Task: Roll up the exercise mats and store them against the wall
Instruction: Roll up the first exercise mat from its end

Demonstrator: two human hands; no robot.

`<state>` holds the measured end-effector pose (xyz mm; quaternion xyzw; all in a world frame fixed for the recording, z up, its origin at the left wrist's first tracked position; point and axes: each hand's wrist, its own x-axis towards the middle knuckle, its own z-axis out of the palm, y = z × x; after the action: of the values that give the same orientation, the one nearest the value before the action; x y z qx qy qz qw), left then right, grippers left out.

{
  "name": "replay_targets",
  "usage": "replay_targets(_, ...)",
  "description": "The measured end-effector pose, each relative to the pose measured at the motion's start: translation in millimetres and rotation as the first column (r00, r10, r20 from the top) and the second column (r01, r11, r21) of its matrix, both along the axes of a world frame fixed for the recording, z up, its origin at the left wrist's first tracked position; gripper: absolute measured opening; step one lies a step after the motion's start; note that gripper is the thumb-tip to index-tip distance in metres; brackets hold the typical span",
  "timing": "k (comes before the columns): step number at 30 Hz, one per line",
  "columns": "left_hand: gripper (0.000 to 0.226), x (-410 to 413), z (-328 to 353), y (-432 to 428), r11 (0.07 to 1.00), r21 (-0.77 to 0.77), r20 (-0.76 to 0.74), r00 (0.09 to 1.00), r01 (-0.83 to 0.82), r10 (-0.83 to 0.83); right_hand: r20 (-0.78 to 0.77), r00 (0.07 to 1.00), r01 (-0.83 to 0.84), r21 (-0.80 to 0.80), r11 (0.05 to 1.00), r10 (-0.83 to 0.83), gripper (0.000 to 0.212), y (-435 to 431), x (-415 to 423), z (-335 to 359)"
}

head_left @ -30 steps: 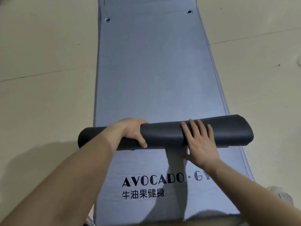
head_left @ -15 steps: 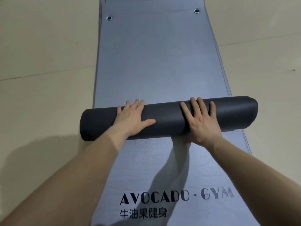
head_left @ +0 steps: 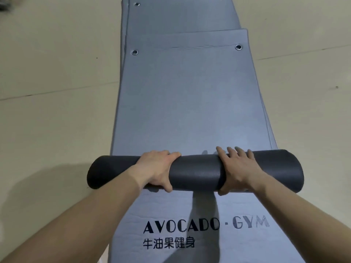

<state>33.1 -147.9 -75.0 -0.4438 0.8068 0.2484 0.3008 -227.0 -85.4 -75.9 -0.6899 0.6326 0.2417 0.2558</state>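
A grey exercise mat point(head_left: 190, 103) lies flat on the floor, its near end rolled into a dark cylinder point(head_left: 195, 172) lying crosswise. My left hand point(head_left: 157, 170) grips the roll left of centre, fingers curled over the top and thumb underneath at the near side. My right hand point(head_left: 237, 170) wraps the roll right of centre, fingers spread over the top, thumb tucked below. Beneath the top mat lies another grey mat point(head_left: 180, 234) printed "AVOCADO·GYM". More mats in the same stack show at the far end point(head_left: 180, 14), with metal eyelets point(head_left: 134, 52) at their corners.
Beige floor point(head_left: 57, 92) stretches on both sides of the mat stack, with thin seam lines crossing it. A dark shape sits at the top left corner point(head_left: 3, 4). No wall is in view.
Both hands went from lying flat on top of the roll to wrapping round it. The roll is thicker and lies farther along the mat, and the mat's far end now shows.
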Motion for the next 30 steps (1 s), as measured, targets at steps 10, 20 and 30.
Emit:
replay_targets(10, 0.122, 29, -3, 54, 0.884, -0.407, -0.065, 0.973, -0.230, 0.223, 0.076, 0.997, 0.043, -0.187, 0.981, -0.030, 0.122, -35, -2, 13)
replay_targets(20, 0.141, 19, -37, -38, 0.882, -0.450, -0.076, 0.990, -0.141, 0.119, -0.129, 0.990, -0.116, -0.466, 0.877, 0.062, 0.137, -70, 8, -49)
replay_targets(30, 0.114, 16, -9, -18, 0.950, -0.306, -0.042, 0.998, -0.054, 0.043, 0.006, 0.992, -0.125, -0.150, 0.981, 0.128, 0.131, -58, -2, 1)
